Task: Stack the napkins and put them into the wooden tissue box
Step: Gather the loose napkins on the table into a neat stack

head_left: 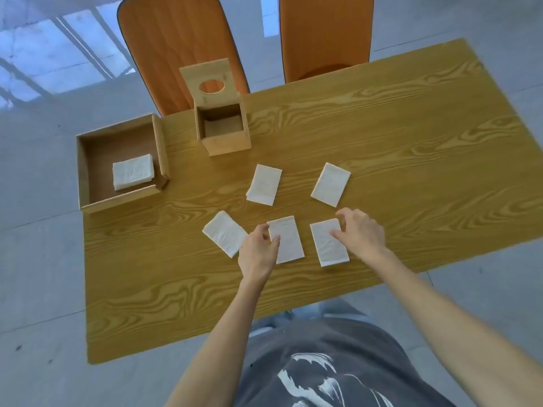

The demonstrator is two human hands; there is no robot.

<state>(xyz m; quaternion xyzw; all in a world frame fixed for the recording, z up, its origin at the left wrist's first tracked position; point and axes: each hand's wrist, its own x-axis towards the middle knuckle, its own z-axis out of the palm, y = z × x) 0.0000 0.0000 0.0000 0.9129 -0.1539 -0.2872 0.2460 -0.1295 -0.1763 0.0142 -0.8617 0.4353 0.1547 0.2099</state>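
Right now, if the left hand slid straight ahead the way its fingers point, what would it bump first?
Probably the middle napkin, which the left hand already seems to touch at its left edge.

Single head view, high, facing forward-down over table, hands near.

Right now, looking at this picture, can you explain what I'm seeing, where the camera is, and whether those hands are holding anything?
There is no machine here. A person wears a camera on the head, so the single picture looks down over their own arms. The left hand rests its fingertips on the middle napkin of the near row; the right hand touches the napkin beside it. Neither napkin is lifted yet. Three more single napkins lie loose on the wooden table. At the far edge stands the wooden tissue box, its lid swung up, with something pale inside. To its left an open wooden tray holds a small stack of napkins. Two orange chairs stand behind.
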